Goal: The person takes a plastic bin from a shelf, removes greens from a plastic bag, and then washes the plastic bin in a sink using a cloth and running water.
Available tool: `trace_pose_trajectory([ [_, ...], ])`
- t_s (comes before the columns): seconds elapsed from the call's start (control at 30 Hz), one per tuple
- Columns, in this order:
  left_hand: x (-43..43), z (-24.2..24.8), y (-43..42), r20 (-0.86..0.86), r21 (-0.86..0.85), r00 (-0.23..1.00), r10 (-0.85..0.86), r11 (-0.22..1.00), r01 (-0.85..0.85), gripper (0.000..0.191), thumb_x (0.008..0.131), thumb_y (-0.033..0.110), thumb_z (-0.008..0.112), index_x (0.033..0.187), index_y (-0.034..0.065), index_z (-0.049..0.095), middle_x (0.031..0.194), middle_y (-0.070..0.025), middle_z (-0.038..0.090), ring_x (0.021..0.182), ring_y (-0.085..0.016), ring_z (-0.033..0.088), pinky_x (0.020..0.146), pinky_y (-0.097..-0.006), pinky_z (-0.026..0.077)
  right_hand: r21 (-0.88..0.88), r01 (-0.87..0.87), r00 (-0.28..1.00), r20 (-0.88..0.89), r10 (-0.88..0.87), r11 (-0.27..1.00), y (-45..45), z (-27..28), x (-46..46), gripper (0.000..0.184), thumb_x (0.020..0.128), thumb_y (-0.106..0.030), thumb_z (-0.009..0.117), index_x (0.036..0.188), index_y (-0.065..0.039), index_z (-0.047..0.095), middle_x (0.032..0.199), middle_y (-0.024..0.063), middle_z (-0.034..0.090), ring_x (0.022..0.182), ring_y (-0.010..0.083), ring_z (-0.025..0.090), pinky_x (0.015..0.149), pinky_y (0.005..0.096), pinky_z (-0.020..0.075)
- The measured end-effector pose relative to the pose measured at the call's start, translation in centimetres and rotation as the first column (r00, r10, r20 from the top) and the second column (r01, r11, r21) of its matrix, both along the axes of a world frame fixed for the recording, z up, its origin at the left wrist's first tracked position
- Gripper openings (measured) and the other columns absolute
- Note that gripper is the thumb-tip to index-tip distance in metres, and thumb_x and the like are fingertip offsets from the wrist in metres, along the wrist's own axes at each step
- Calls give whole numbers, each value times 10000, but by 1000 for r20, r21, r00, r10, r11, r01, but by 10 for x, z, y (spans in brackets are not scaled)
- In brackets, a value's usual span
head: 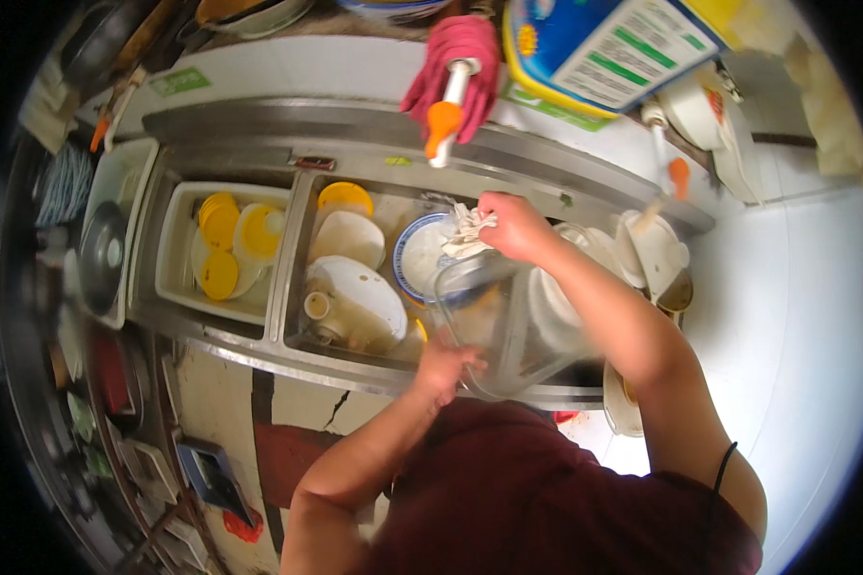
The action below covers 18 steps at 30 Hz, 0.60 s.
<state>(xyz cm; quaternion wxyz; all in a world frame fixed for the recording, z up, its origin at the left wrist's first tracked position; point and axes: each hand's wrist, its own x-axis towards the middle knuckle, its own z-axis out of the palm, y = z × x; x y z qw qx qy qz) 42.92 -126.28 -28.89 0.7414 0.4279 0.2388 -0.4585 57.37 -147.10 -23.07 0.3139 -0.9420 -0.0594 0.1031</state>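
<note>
My left hand (449, 368) grips the near-left rim of a clear rectangular container (507, 323), which is tilted over the sink. A crumpled whitish cloth (467, 233) is bunched in my right hand (510, 224), just above the container's far edge. Under the cloth a white plate with a blue patterned rim (418, 251) lies in the middle basin. Left of it, in cloudy water, are a white oval dish (363, 291), a cream bowl (350, 238), a small cup (317, 305) and a yellow round dish (345, 197).
In the left basin a white tub (174, 251) holds several yellow lids (219, 275). White dishes (647, 244) are piled at the right end. An orange-handled tap (446, 122) draped with a pink cloth (460, 43) juts over the sink, near a blue-and-yellow container (604, 50).
</note>
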Motion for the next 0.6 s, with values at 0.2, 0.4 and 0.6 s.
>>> trace_pose_trajectory([
  [0.2,28,17,-34,52,65,998,-32,997,28,696,742,-64,544,1373,-30,252,1000,-253,593,736,-370,640,631,-467,552,268,279,947,82,-310,922,-69,110,-78,209,700,-79,626,879,-20,535,815,142,601,774,290,587,700,350,460],
  [0.4,42,52,-73,176,56,983,-54,997,45,687,742,4,520,1378,-27,261,1048,-265,588,809,-392,637,700,-483,543,86,289,914,270,-302,953,-129,124,-119,351,744,-205,722,1026,-42,591,1023,155,570,822,283,608,741,369,501],
  [0.6,38,53,-106,194,10,979,-68,998,67,741,711,14,514,1394,-28,229,1036,-275,575,788,-412,621,716,-497,535,-79,571,608,710,-356,817,-178,144,-83,377,757,-207,710,1044,2,584,987,186,586,890,360,593,811,427,476],
])
